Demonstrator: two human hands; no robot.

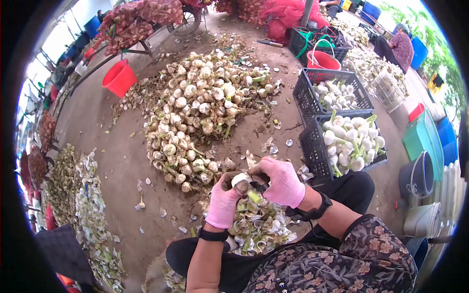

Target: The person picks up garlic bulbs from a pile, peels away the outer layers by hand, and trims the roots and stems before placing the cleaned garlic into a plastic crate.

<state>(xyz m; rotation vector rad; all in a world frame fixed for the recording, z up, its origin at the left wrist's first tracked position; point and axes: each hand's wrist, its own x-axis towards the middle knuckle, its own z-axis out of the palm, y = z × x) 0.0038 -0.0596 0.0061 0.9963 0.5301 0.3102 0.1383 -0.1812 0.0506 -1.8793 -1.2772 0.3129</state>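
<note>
A whitish garlic bulb (241,181) with a cut green stem is gripped by my left hand (224,202), which wears a pink glove with soiled fingertips. My right hand (280,181), gloved the same way, has its fingers closed right at the bulb's side; a dark thing shows under them, and I cannot tell what it is. Between my legs, below both hands, lies a heap of peeled skins and stem bits (261,227). In front of me spreads a large pile of unpeeled garlic (195,102).
Two black crates (312,146) of peeled garlic stand at my right. Red buckets (119,79) are at the left and behind the crates. Skins line the left floor. Full mesh sacks (141,22) lie at the back. Another person (398,49) sits far right near tubs and pails (416,178).
</note>
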